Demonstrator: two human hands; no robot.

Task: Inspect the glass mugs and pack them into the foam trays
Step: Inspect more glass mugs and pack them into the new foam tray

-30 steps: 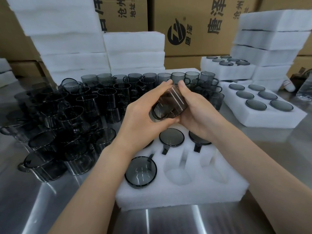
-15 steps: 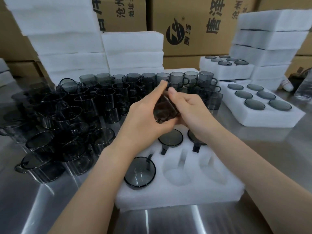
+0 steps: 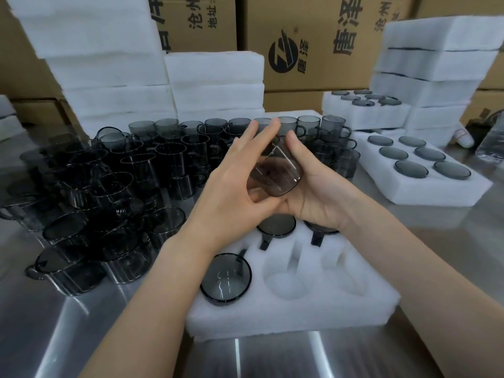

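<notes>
A smoky grey glass mug [image 3: 275,174] is tilted in the air above the near foam tray [image 3: 294,312]. My right hand [image 3: 313,192] cups it from the right and below. My left hand [image 3: 234,186] touches it from the left, fingers spread along its side and thumb under it. The tray holds three mugs upside down: one at the front left [image 3: 225,279], two in the back row, partly hidden by my hands. Two front pockets [image 3: 286,279] are bare foam. A crowd of loose grey mugs [image 3: 109,186] stands to the left and behind.
A filled foam tray [image 3: 425,170] lies to the right, another [image 3: 365,110] behind it. Stacks of white foam blocks [image 3: 215,85] and cardboard boxes [image 3: 308,42] line the back. The steel tabletop [image 3: 68,336] reflects light in front.
The mug has been turned between my hands, its base now facing me. My left fingers have spread wider along it, and my right hand has shifted lower under it.
</notes>
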